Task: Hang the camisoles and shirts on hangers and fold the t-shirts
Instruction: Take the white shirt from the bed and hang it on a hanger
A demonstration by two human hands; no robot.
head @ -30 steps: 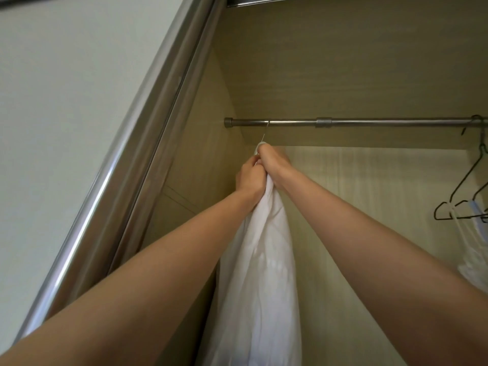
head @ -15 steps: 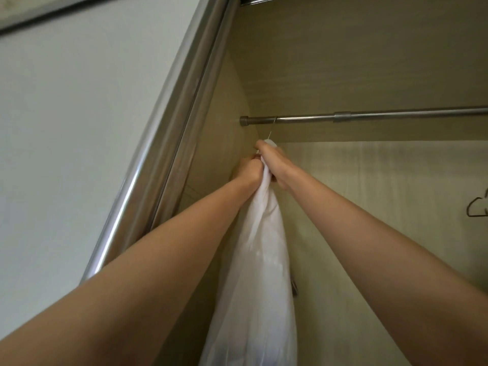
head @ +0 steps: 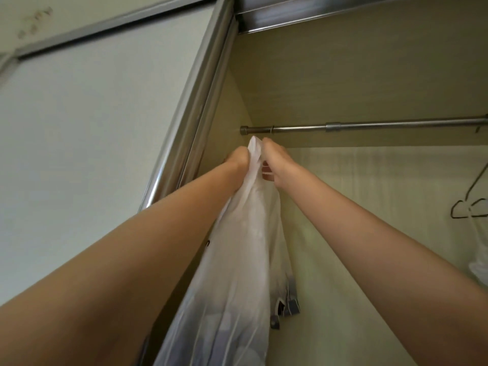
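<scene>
A white shirt (head: 237,260) is held up inside the wardrobe, its top bunched just below the left end of the rail (head: 369,126). The left hand (head: 237,161) is curled round the fabric at the top left, and the right hand (head: 277,165) grips it from the right, fingers bent into the cloth. The two hands are set just beside each other, with the peak of the shirt rising between them. The rest of the shirt hangs down between the forearms.

Compared with half a second ago, the hands are seen slightly apart rather than pressed together, and the thin hanger hook seen earlier above the hands is no longer made out; whether it sits on the rail cannot be told. A dark hem with grey tabs (head: 286,307) is now visible behind the shirt. More of the door frame (head: 190,107) and the top track is in view, and a black hanger (head: 470,207) shows at the right edge.
</scene>
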